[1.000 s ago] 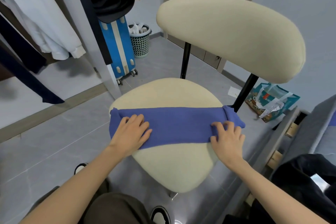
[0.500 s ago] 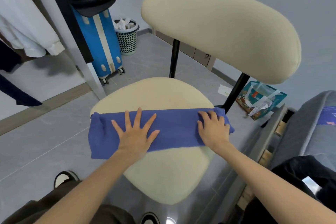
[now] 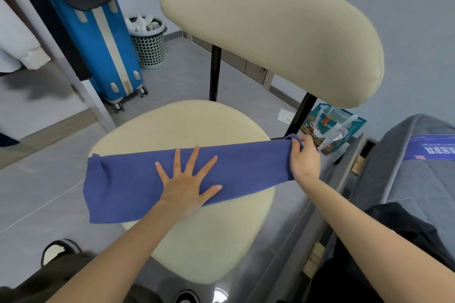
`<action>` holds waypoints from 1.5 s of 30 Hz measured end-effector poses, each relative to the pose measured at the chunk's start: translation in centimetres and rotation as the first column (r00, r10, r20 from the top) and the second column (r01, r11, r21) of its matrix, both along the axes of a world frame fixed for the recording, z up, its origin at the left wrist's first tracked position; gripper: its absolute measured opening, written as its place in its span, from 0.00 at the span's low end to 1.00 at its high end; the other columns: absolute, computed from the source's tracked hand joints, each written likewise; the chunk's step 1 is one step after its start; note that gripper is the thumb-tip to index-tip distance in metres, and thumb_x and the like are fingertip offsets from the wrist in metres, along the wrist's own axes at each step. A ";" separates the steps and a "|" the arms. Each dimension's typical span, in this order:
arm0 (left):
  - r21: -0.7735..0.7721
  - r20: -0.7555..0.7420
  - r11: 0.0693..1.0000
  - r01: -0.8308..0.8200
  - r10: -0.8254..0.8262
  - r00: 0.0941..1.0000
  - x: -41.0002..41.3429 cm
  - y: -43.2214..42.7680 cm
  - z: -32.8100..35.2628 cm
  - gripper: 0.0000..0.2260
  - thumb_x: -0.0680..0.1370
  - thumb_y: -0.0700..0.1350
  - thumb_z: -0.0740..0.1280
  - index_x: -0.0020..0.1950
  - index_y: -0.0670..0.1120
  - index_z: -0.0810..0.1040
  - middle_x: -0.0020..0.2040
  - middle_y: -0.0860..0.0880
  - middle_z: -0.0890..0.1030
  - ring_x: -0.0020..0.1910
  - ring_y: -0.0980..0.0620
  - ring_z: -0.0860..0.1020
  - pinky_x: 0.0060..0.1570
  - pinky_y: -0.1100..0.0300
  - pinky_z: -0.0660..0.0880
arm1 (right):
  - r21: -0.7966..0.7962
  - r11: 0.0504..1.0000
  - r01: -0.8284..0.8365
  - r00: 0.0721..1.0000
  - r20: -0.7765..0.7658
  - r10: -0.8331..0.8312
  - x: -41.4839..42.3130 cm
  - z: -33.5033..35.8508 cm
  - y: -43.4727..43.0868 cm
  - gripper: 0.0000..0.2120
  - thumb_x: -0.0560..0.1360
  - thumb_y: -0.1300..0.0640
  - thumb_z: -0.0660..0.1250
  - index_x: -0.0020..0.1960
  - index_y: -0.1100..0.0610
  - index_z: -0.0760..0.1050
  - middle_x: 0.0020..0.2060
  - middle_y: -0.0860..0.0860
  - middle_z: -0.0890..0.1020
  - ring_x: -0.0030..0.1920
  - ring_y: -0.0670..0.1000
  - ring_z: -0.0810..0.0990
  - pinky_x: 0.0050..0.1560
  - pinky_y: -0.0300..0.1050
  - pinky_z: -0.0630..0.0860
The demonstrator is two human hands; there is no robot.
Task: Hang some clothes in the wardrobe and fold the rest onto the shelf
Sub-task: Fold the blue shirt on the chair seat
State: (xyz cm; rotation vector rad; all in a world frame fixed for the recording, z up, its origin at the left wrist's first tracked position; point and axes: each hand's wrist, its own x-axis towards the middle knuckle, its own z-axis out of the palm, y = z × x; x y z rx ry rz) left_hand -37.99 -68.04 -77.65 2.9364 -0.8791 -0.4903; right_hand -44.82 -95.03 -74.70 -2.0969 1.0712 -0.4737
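mid-fold: my left hand (image 3: 187, 187) lies flat on the blue cloth (image 3: 246, 167); right hand (image 3: 304, 160) pinches its 3 o'clock end. next: carry that end toward 9 o'clock.

Blue cloth (image 3: 241, 170); cream chair (image 3: 202, 233); blue-white suitcase (image 3: 105, 51); grey floor (image 3: 41, 192).

Grey tiled floor (image 3: 61, 179) under you. Cream padded chair (image 3: 270, 27) dead ahead. Blue suitcase (image 3: 105, 51) and mesh bin (image 3: 149, 48) far left. Pale grey wall (image 3: 406, 7) right.
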 end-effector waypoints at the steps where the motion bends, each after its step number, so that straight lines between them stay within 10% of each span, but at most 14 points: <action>1: -0.004 -0.009 1.000 0.003 -0.004 1.000 0.0 0.0 0.0 0.32 0.65 0.76 0.33 0.63 0.71 0.22 0.72 0.57 0.23 0.74 0.39 0.28 0.64 0.25 0.35 | 0.033 0.998 0.057 0.998 -0.010 -0.056 -0.5 -0.2 -0.5 0.07 0.83 0.53 0.54 0.52 0.55 0.68 0.43 0.52 0.76 0.43 0.56 0.74 0.42 0.47 0.68; 5: -0.028 -0.045 0.999 0.039 -0.040 0.998 0.2 0.3 0.1 0.31 0.68 0.75 0.35 0.66 0.71 0.24 0.72 0.59 0.25 0.74 0.42 0.28 0.64 0.28 0.32 | 0.175 0.980 0.094 0.968 -0.248 -0.048 -2.6 -1.3 -1.2 0.11 0.82 0.57 0.55 0.63 0.57 0.66 0.55 0.59 0.77 0.51 0.57 0.74 0.49 0.51 0.73; 10: -0.184 0.063 0.980 0.078 -0.067 0.996 0.2 2.5 1.3 0.24 0.82 0.60 0.46 0.75 0.64 0.38 0.79 0.56 0.38 0.77 0.51 0.36 0.73 0.42 0.34 | -0.200 0.961 -0.190 0.961 -0.236 0.141 -2.4 -0.7 2.2 0.17 0.80 0.59 0.58 0.68 0.60 0.68 0.66 0.58 0.71 0.66 0.59 0.64 0.65 0.51 0.63; 18: -0.464 0.286 0.847 -0.258 0.419 0.861 0.9 9.2 4.4 0.18 0.81 0.44 0.61 0.71 0.49 0.70 0.76 0.46 0.61 0.76 0.45 0.56 0.74 0.45 0.50 | -0.274 0.660 -0.700 0.714 -0.235 0.660 1.1 0.8 14.4 0.18 0.82 0.56 0.57 0.71 0.55 0.69 0.73 0.53 0.65 0.72 0.55 0.62 0.75 0.49 0.53; 25: -0.516 -0.183 0.451 -0.729 0.773 0.608 3.0 14.9 4.0 0.21 0.80 0.54 0.63 0.68 0.43 0.70 0.60 0.44 0.78 0.60 0.41 0.76 0.58 0.48 0.73 | -0.136 0.574 -0.808 0.569 -0.437 0.697 2.9 -0.7 20.8 0.24 0.84 0.49 0.48 0.79 0.44 0.48 0.79 0.48 0.48 0.78 0.54 0.43 0.75 0.58 0.36; 29: -0.613 -0.374 0.269 -0.743 0.730 0.572 4.6 15.0 3.2 0.11 0.81 0.49 0.63 0.48 0.42 0.77 0.45 0.46 0.80 0.50 0.41 0.78 0.47 0.54 0.71 | -0.123 0.583 -0.803 0.559 -0.492 0.667 2.9 -1.6 21.5 0.24 0.84 0.47 0.44 0.78 0.39 0.41 0.79 0.46 0.43 0.78 0.53 0.38 0.74 0.62 0.34; 34: -0.646 -0.478 -0.015 -0.763 0.787 0.389 5.7 15.9 2.8 0.08 0.82 0.48 0.60 0.47 0.45 0.70 0.43 0.48 0.75 0.50 0.41 0.76 0.46 0.55 0.68 | -0.085 0.589 -0.804 0.530 -0.554 0.643 3.0 -2.0 21.2 0.24 0.83 0.43 0.42 0.76 0.35 0.36 0.78 0.42 0.38 0.77 0.55 0.35 0.71 0.67 0.33; 38: -0.612 -0.471 0.038 -0.790 0.785 0.403 5.5 16.1 3.0 0.06 0.81 0.42 0.61 0.56 0.44 0.72 0.56 0.43 0.78 0.57 0.42 0.75 0.53 0.54 0.70 | -0.026 0.565 -0.825 0.499 -0.506 0.704 3.1 -1.1 20.5 0.25 0.83 0.43 0.46 0.77 0.36 0.41 0.78 0.43 0.40 0.78 0.55 0.36 0.72 0.67 0.36; 42: -0.704 0.035 0.564 -0.432 0.634 0.772 4.7 13.9 4.0 0.13 0.81 0.42 0.61 0.65 0.47 0.73 0.66 0.48 0.72 0.66 0.47 0.67 0.67 0.51 0.62 | -0.095 0.590 -0.802 0.577 -0.383 0.722 2.0 0.3 18.2 0.23 0.82 0.48 0.57 0.76 0.45 0.59 0.78 0.46 0.55 0.77 0.53 0.49 0.75 0.55 0.51; 45: -0.595 0.113 0.774 -0.217 0.348 0.931 4.9 11.0 5.1 0.15 0.82 0.46 0.59 0.69 0.51 0.70 0.72 0.52 0.67 0.73 0.52 0.62 0.74 0.47 0.51 | -0.167 0.684 -0.710 0.696 -0.314 0.646 0.4 0.9 16.1 0.17 0.80 0.52 0.61 0.68 0.47 0.71 0.70 0.47 0.68 0.66 0.52 0.63 0.64 0.50 0.67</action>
